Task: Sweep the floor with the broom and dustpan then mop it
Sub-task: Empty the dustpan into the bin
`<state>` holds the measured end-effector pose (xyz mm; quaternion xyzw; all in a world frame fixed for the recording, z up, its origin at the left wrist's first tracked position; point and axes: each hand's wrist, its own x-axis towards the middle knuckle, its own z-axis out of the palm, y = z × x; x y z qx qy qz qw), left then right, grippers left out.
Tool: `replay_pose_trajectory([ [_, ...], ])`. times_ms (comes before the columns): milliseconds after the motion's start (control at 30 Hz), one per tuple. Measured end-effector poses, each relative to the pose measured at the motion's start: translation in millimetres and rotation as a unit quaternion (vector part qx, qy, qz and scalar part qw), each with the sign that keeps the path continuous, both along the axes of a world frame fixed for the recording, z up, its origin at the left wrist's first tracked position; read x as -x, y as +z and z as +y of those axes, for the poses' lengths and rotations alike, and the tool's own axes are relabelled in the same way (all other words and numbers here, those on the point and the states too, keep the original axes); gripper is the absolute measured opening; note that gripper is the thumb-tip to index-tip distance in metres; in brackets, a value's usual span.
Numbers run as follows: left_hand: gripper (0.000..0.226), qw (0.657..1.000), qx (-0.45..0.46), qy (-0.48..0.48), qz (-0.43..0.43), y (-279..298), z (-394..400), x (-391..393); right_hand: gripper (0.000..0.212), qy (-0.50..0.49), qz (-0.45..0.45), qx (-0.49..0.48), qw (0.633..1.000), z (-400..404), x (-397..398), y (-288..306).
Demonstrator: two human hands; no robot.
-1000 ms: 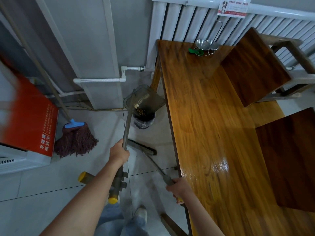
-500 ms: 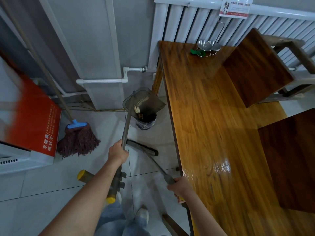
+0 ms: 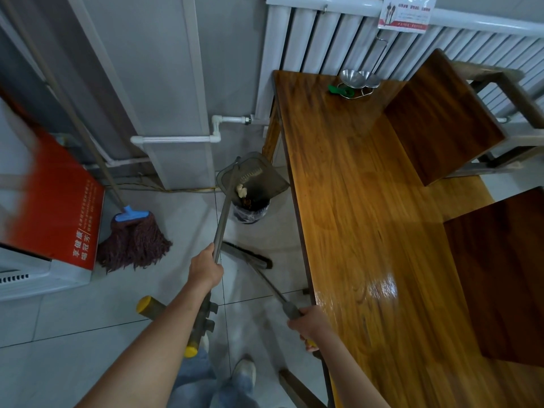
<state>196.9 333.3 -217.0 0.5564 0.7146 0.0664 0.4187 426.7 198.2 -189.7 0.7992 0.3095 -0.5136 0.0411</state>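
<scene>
Tipping over a small bin (image 3: 251,212) beside the desk (image 3: 368,231), a grey dustpan (image 3: 259,179) hangs tilted above the bin's dark liner, with a pale lump of debris at its lower lip and brown scraps already lying in the bin. A person's left hand (image 3: 206,269) is wrapped round the dustpan's long grey handle about midway down, the pan well ahead of the hand and the yellow-capped end of the handle trailing back past the forearm. The right hand (image 3: 309,322) curls round the grip of the broom (image 3: 250,257), whose dark head rests on the pale tiled floor (image 3: 73,334) just short of the bin, between the two hands and the dustpan. A mop (image 3: 132,242) with maroon strings and a blue clamp leans on the wall to the left, its head on the floor beside a red and white box (image 3: 53,219). On the far end of the glossy wooden desk sits a metal dish rack with a green item (image 3: 357,83), near the white radiator (image 3: 368,45)
</scene>
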Motion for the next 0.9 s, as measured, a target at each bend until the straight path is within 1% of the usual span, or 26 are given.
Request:
replay_pose_trajectory([
  [100, 0.067, 1.0, 0.009, 0.015, -0.003, 0.9, 2.3, -2.2, 0.03, -0.004, 0.002, 0.003, 1.0, 0.1, 0.0, 0.1],
  [267, 0.064, 1.0, 0.004, 0.022, -0.009, 3.6, 3.1, -1.0, 0.026, -0.005, 0.002, 0.004, 1.0, 2.2, -0.4, 0.1],
  [467, 0.067, 1.0, 0.0, 0.018, -0.009, 5.8, 1.5, 2.0, 0.033, -0.006, 0.001, 0.006, 1.0, 3.1, 0.8, -0.5],
  [700, 0.065, 0.998, -0.001, -0.024, 0.055, 9.1, -2.0, -2.0, 0.033, -0.007, 0.004, 0.003, 1.0, 2.4, 1.2, 0.0],
  [900, 0.06, 0.999, -0.017, -0.016, 0.035, 15.4, 1.3, -6.6, 0.03, -0.002, 0.003, 0.008, 1.0, 2.7, 0.0, -0.3],
])
